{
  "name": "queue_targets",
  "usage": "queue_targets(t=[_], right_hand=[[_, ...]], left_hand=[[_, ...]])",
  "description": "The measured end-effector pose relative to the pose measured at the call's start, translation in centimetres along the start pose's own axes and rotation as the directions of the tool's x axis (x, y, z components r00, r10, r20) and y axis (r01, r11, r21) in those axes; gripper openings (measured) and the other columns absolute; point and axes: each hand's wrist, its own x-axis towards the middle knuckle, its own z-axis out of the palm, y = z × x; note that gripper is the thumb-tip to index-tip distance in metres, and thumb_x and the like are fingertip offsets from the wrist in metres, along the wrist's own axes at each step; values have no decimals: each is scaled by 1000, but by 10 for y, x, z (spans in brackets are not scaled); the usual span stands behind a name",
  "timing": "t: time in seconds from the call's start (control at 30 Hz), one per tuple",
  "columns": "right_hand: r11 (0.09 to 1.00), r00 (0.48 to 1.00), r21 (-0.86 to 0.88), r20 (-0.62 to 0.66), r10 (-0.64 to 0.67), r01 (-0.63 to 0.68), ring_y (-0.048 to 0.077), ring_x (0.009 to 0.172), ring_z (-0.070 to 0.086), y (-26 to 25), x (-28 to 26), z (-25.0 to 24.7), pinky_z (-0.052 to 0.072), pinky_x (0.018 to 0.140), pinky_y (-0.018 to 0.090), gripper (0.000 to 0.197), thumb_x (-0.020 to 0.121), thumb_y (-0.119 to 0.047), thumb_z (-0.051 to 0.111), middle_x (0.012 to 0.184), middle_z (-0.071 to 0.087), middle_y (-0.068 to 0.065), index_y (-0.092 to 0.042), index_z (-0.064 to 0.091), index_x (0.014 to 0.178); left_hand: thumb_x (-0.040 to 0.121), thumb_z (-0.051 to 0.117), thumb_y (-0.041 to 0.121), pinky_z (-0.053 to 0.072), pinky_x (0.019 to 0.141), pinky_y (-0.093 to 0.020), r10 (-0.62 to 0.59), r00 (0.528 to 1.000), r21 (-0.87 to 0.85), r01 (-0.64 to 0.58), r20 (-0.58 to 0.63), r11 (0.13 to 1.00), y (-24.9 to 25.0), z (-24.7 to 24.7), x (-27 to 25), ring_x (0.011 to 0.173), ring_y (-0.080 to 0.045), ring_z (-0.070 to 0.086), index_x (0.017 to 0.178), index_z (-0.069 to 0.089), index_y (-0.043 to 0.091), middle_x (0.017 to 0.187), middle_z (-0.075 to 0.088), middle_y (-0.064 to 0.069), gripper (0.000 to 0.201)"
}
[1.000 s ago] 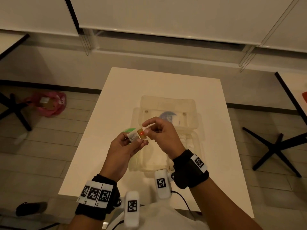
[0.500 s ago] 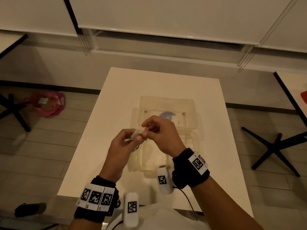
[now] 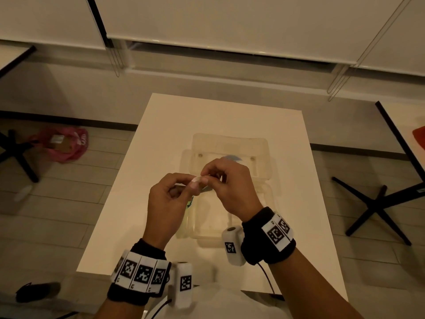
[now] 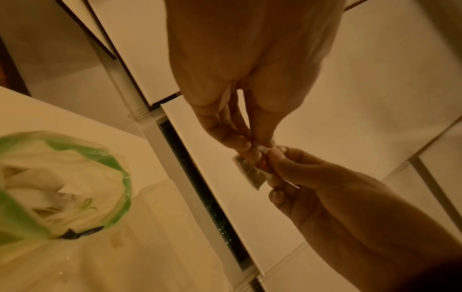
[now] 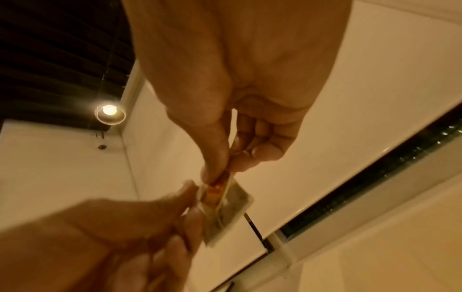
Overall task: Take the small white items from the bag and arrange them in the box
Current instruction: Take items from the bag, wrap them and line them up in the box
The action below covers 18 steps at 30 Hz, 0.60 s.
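Observation:
Both hands hover over the clear plastic box [image 3: 264, 145], which lies with its lid open on the white table [image 3: 161, 125]. Between them they pinch one small white sachet [image 3: 197, 180] with an orange print [image 4: 250, 173] [image 5: 225, 207]. My left hand [image 3: 192, 184] [image 4: 250, 147] [image 5: 192, 197] grips one end with thumb and fingertips. My right hand [image 3: 207, 178] [image 4: 272, 158] [image 5: 220, 171] pinches the other end. The clear bag with green print [image 4: 62, 183] lies on the table to the left of the box, mostly hidden under my left hand in the head view.
A pink bag [image 3: 62, 143] lies on the floor to the left. Black chair bases stand at the left [image 3: 18, 155] and right [image 3: 377, 203]. Another table [image 3: 402, 134] borders the right side. A dark shoe [image 3: 36, 291] sits at lower left.
The sachet has turned, so its orange face no longer shows from above. Both hands have drawn closer together around it and shifted slightly away from me.

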Motion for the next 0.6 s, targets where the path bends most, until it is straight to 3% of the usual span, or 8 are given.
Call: queue_targets(t=[0.2,0.3,0.37,0.43,0.53,0.6], right_hand=[[999,1000,30,-9,-17,17,8,69,54,-3,1,-4,41,66,19,11,80,-6,74,75,65,-5,-16,73,82],[998,1000,70,0,11,-11,8,69,57,1,0,-4,42,65,17,15,81,-3,73,78,68,-4,-17,73,86],[999,1000,44,9,26,-27,9,70,57,4,-1,-3,42,65,17,15,81,-2,72,79,68,-2,-17,74,87],[999,999,35,25,29,-30,9,72,58,5,-2,-4,43,66,17,15,82,-2,71,81,69,-3,-15,74,89],[999,999,38,24,37,-38,9,77,63,7,-4,-6,48,69,19,16,84,-3,70,85,69,-7,-16,72,94],[998,997,38,-48,55,-54,12,77,63,9,-4,-10,53,71,29,16,87,-6,68,92,67,-5,-18,71,97]], left_hand=[[88,75,11,57,72,-35,33,998,113,-39,57,993,-2,-4,9,73,-21,70,88,75,12,82,73,-3,1],[88,73,6,59,74,-40,-18,998,136,9,67,991,-3,-7,12,77,-21,70,91,75,17,85,74,-1,12],[88,71,1,60,75,-42,-31,993,122,17,117,992,-1,-8,12,85,-21,68,103,73,21,98,72,1,26],[89,72,7,59,72,-40,-32,986,110,15,161,994,3,-7,12,89,-19,68,109,70,22,105,70,1,25],[91,72,16,58,70,-31,-2,993,215,-23,114,976,-2,-6,15,84,-13,68,92,73,21,94,71,3,6],[90,71,12,54,71,-27,8,997,276,-28,76,961,-9,-4,17,82,-11,66,86,72,24,89,71,4,13]])
